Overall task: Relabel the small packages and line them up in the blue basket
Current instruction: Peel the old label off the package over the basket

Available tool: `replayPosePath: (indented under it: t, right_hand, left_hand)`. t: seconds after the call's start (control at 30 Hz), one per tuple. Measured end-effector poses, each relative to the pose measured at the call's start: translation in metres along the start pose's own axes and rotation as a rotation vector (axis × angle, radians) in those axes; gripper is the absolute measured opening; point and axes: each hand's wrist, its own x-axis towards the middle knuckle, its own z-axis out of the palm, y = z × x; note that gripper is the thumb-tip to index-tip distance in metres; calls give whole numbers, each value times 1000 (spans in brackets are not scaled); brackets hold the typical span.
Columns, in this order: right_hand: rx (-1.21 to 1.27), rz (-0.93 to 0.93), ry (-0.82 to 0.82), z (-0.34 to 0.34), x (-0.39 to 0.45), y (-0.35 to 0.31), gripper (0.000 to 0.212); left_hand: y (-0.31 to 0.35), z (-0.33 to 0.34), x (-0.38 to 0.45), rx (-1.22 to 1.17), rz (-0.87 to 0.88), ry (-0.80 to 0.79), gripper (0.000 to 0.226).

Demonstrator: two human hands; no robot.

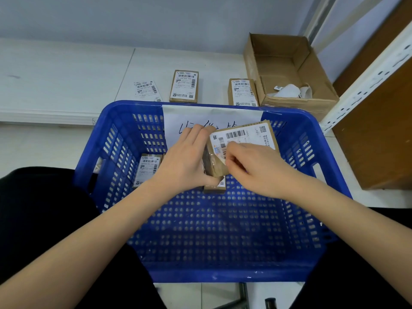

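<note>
A blue basket (223,253) rests on my lap. Over its far half my left hand (187,161) grips a small brown package (245,139), held tilted. My right hand (252,168) pinches the near edge of the white label on the package. Two labelled packages lie flat on the basket floor: one (148,169) at the left and another (215,186) mostly hidden under my hands. On the white table beyond stand two more labelled packages (184,86) (243,92) and a loose label sheet (147,90).
An open cardboard box (289,70) with crumpled white backing paper sits at the table's back right. A white paper sign (211,117) with handwriting hangs on the basket's far wall. White slotted shelving (367,79) with brown boards stands at the right.
</note>
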Motion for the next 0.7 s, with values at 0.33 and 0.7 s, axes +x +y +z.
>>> replayPosePath:
  t: [0.33,0.7]
  right_hand:
    - [1,73,-57,-2,0,2,52]
    - [-233,-72,-49,9,5,2,28]
  left_hand:
    - [9,-1,-7,37,18,-19,90]
    - [12,-1,-7,137,121,-48,95]
